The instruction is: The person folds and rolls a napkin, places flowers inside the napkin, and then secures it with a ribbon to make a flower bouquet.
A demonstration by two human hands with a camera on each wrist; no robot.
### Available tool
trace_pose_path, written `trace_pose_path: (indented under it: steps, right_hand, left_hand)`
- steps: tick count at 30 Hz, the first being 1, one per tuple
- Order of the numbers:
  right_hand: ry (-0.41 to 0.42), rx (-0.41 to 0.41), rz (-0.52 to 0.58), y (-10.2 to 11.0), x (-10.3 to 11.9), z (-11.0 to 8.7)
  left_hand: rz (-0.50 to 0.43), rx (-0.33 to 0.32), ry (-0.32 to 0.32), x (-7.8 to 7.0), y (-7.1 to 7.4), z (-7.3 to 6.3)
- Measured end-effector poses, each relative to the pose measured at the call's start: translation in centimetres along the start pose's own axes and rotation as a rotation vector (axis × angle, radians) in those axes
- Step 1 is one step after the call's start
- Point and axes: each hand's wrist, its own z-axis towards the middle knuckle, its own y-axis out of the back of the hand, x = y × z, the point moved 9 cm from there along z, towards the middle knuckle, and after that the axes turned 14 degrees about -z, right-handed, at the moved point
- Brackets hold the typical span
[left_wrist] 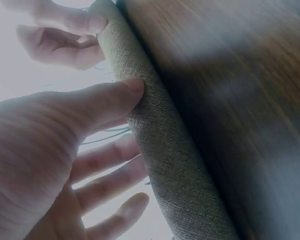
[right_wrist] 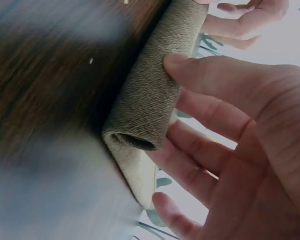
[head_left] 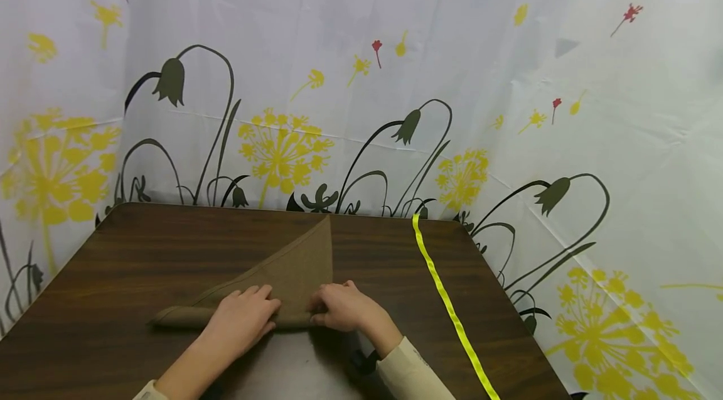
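Observation:
A brown cloth napkin [head_left: 299, 268] lies on the dark wooden table, its near edge rolled into a tube and its far part a flat triangle pointing away. My left hand [head_left: 240, 318] holds the middle of the roll. In the left wrist view its thumb [left_wrist: 125, 92] presses the near side of the rolled cloth [left_wrist: 165, 145], with fingers behind. My right hand [head_left: 344, 307] pinches the roll close to its right end. The right wrist view shows that end as an open, hollow fold [right_wrist: 135, 140], with the thumb on top of the cloth and fingers behind it.
A bright yellow strip [head_left: 446, 299] runs down the right side of the table [head_left: 169, 230]. Behind the table hangs a white curtain [head_left: 316, 23] printed with flowers. Glare lies on the tabletop near the front, between the forearms.

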Motion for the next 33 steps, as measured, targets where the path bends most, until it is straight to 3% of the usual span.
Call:
trace_pose_path:
  steps: [9,19,28,33]
  right_hand:
    - [-0.053,-0.103,-0.029,0.6,-0.4,-0.3]
    - [-0.05,-0.112,-0.114,0.4,0.2,-0.5]
    - [-0.027,-0.007,0.045,-0.2,-0.1,-0.8]
    - [-0.034,-0.014,0.097,-0.5,-0.6,-0.9]
  left_hand:
    - [-0.05,-0.005,0.034,0.7,0.0,0.0]
    - [0.036,0.02,-0.005,0.4,-0.5,-0.2]
    - [0.04,0.008,0.007,-0.3,-0.3,-0.6]
    - [0.041,0.012,0.032,-0.3,-0.6,-0.5]
